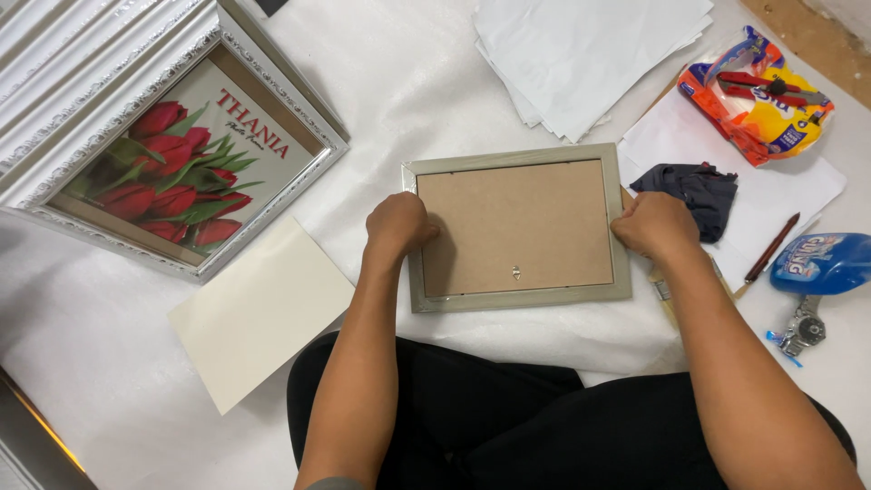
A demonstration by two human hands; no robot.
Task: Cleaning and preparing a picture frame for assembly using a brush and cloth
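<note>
A small picture frame [517,227] lies face down on the white sheet, long side across, its pale grey-wood border around a brown backing board [513,222] with a little metal hanger near the lower edge, set slightly askew

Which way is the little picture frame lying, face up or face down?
Face down. The small grey frame shows its brown backing board with a little metal hanger, not glass or a picture.

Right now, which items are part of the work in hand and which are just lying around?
In hand:
- grey wooden picture frame, face down, brown backing board
- left hand on its left edge
- right hand on its right edge

Lying about:
- silver ornate frame with red tulip print
- cream card sheet
- white paper stack
- dark cloth
- blue bottle
</note>
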